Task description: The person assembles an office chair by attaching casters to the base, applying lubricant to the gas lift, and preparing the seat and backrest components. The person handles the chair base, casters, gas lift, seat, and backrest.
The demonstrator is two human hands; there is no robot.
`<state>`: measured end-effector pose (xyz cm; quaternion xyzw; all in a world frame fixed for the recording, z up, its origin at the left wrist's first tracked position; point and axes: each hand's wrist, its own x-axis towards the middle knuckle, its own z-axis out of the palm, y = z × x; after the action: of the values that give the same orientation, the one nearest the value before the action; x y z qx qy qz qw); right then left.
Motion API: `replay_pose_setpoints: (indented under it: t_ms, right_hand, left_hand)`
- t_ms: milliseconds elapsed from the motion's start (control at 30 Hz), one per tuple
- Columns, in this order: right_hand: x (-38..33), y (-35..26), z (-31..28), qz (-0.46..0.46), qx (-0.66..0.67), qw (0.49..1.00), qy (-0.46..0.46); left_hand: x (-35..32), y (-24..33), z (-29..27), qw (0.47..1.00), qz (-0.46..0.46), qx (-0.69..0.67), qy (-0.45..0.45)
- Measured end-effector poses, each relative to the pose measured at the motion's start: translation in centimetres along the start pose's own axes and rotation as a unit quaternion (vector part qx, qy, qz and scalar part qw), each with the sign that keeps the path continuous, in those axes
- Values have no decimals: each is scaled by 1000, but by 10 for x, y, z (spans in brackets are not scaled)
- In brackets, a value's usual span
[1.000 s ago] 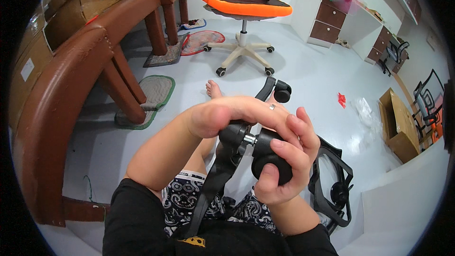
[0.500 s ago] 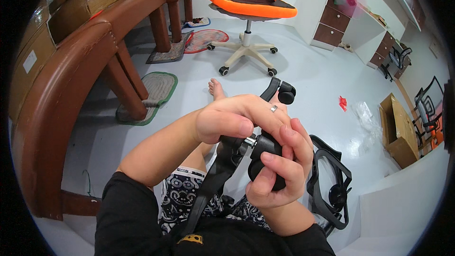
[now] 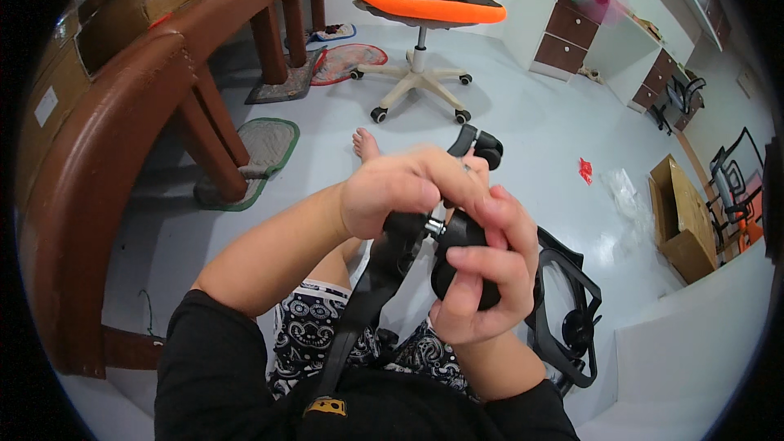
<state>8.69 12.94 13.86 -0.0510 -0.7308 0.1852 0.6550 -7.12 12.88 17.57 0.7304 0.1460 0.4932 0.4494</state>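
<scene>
A black chair base (image 3: 359,310) rests over my lap, one leg running from my waist up toward my hands. My left hand (image 3: 396,186) is bent over the upper end of that leg, its thumb pressing near the tip. In my right hand (image 3: 505,269) is a black caster (image 3: 446,276), fingers wrapped round its wheel. Its metal stem (image 3: 435,225) shows between the caster and the leg; how deep it sits cannot be made out. Beyond my left hand, a second caster (image 3: 490,149) is on another leg of the base.
A black chair frame part (image 3: 572,322) lies on the floor at my right. Ahead stands an orange-edged chair seat (image 3: 425,0) on a wheeled base. An open cardboard box (image 3: 686,224) and clear plastic wrap (image 3: 629,200) are at the right. A brown padded bench (image 3: 122,131) runs along the left.
The caster in my right hand has turned slightly and risen a little. The far caster on the base has shifted up and left. Both hands keep their hold.
</scene>
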Motion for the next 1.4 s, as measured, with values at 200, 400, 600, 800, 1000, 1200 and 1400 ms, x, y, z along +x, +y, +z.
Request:
replay_pose_setpoints:
  t_ms: [200, 400, 600, 800, 1000, 1200, 1400]
  right_hand:
    - [-3, 4, 9, -45, -5, 999, 3]
    - [4, 7, 9, -47, 39, 998, 28]
    - [-26, 39, -11, 10, 266, 962, 60]
    - [-124, 156, -131, 462, -187, 862, -95]
    - [-255, 192, -191, 429, -437, 678, -405]
    - [-290, 212, -191, 395, -494, 607, -482]
    - [-292, 214, -191, 396, -502, 596, -487]
  left_hand:
    - [0, -2, 3, 998, 34, 34, 33]
    - [1, 2, 5, 994, 48, 81, 50]
    - [-10, 3, -2, 990, 98, 79, 69]
    - [-58, -36, -24, 784, -55, 405, 467]
    - [-39, -60, -95, 791, 53, 444, 419]
    - [28, -78, -113, 793, -59, 452, 405]
    - [74, -83, -157, 758, -299, 286, 504]
